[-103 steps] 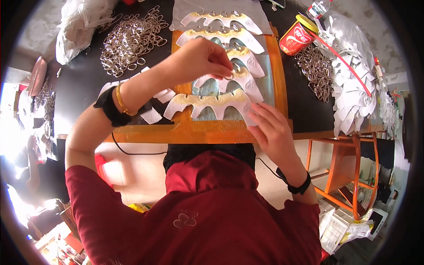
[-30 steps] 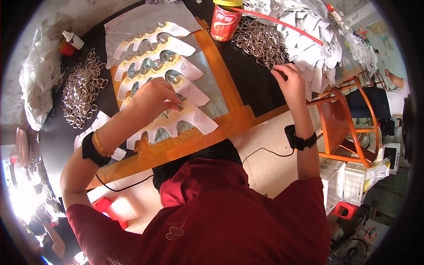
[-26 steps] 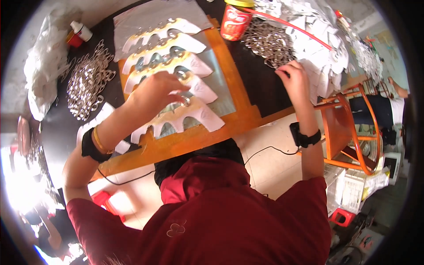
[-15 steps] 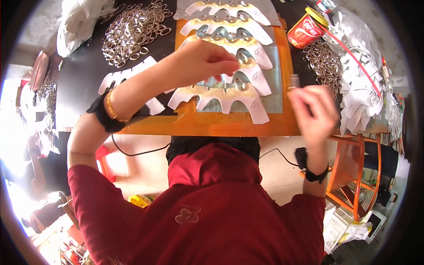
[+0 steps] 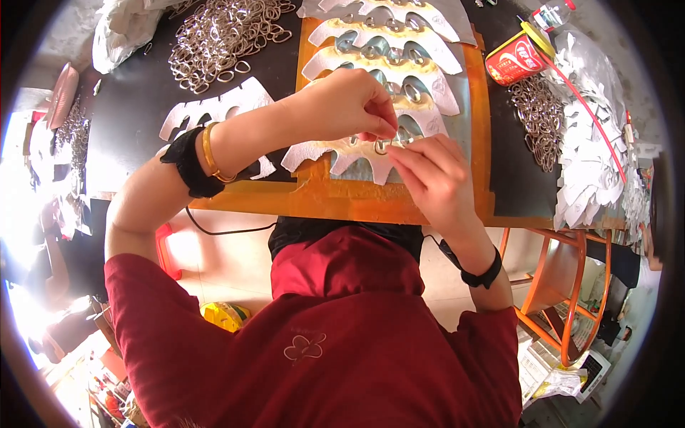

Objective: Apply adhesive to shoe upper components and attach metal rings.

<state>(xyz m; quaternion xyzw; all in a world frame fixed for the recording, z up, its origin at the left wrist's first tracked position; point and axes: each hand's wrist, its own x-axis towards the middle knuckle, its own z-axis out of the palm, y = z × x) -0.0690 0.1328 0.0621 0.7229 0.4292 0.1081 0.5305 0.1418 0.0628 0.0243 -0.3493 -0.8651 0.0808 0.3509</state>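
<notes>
My left hand [image 5: 349, 107] reaches across the white comb-shaped pieces, thumb and fingers pinched together. Close below it, my right hand [image 5: 437, 175] is pinched too, its fingertips almost meeting the left ones. A small silver D-shaped ring [image 5: 381, 147] shows between the two sets of fingertips, over the tabs of the nearest white piece [image 5: 308, 155]. Both hands seem to grip it, though the fingers partly cover it. More white pieces with yellowish edges lie in rows behind; silver rings [image 5: 412, 91] sit along their tabs.
A pile of silver rings [image 5: 221, 43] lies back left, near another white piece [image 5: 214, 108]. To the right are a red tub with a yellow rim [image 5: 515, 60], more rings [image 5: 536, 121] and a heap of white cut pieces [image 5: 589, 157]. An orange chair [image 5: 553, 285] stands right.
My right hand has moved left from the board's right edge to meet my left hand. My left hand has shifted slightly right and down. The view has shifted a little.
</notes>
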